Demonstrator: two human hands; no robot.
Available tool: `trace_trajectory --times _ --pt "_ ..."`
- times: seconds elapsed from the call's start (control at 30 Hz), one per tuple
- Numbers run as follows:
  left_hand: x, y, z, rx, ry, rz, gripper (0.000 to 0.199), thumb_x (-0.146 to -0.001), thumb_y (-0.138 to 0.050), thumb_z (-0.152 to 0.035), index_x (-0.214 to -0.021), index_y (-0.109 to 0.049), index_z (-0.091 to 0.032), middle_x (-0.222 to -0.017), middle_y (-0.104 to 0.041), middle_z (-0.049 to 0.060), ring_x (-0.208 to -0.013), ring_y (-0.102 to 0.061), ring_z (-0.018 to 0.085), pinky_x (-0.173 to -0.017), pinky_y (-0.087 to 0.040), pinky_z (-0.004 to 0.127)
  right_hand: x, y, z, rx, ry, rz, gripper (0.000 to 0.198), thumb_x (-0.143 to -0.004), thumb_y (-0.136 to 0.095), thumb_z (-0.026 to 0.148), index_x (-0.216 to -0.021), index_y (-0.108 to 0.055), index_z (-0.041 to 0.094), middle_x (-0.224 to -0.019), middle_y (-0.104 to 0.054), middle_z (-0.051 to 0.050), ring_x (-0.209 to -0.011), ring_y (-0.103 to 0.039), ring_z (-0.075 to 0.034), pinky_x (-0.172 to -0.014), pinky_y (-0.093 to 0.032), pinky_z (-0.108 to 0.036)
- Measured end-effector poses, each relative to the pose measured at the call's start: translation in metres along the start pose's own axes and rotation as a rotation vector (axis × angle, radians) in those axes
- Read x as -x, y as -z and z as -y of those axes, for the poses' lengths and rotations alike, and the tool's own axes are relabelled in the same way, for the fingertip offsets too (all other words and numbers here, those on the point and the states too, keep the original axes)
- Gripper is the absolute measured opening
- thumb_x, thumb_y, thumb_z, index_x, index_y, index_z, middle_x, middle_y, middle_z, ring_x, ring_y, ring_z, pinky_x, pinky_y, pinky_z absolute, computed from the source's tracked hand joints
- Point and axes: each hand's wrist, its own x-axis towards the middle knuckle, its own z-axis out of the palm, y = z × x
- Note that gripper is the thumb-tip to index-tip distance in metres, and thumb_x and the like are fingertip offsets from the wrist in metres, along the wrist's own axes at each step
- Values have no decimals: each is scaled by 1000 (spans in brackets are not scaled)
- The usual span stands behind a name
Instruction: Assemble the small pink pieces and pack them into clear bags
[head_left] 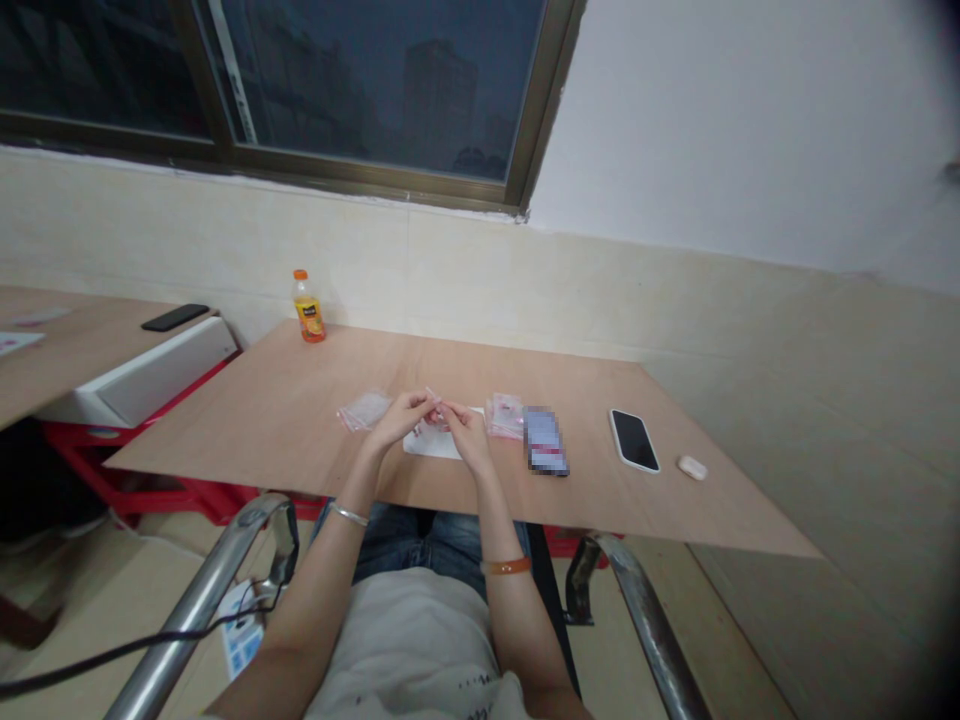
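Observation:
My left hand [406, 415] and my right hand [466, 430] meet above a white sheet [429, 447], with fingertips pinched close together. Between them is a small clear plastic bag [433, 396], partly hidden by the fingers; both hands grip it. Small reddish bits show just beneath the fingers, too small to name. To the left of my left hand lies a loose pile of clear plastic bags [364, 411] with pinkish edges. Beside my right hand rests a stack of clear bags [505, 416] with reddish marks or contents.
A phone with a lit screen [546, 441] lies right of the stack. Farther right are a white-framed phone [634, 440] and a small white case [691, 467]. An orange drink bottle [309, 310] stands at the back left. Metal armrests [217, 590] flank me below the table edge.

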Motion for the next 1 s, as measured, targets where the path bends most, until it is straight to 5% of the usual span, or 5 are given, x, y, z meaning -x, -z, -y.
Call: trace_trajectory --times 0.6,1.0 --pt "0 3 4 -77 2 0 28 -77 -50 -38 -71 -57 -12 -64 -58 2 -57 -52 11 -56 -42 23 3 0 7 -121 -61 -1 25 -72 -62 35 -87 -65 15 -84 -69 -8 -71 -64 -17 -69 -49 -29" --pt "2 -1 7 -188 -11 25 28 -80 -44 -36 -67 -55 -14 -62 -55 1 -57 -50 11 -55 -42 22 7 0 6 205 25 -74 23 -82 -46 32 -71 -59 17 -68 -64 -4 -64 -58 -15 -60 -44 -24"
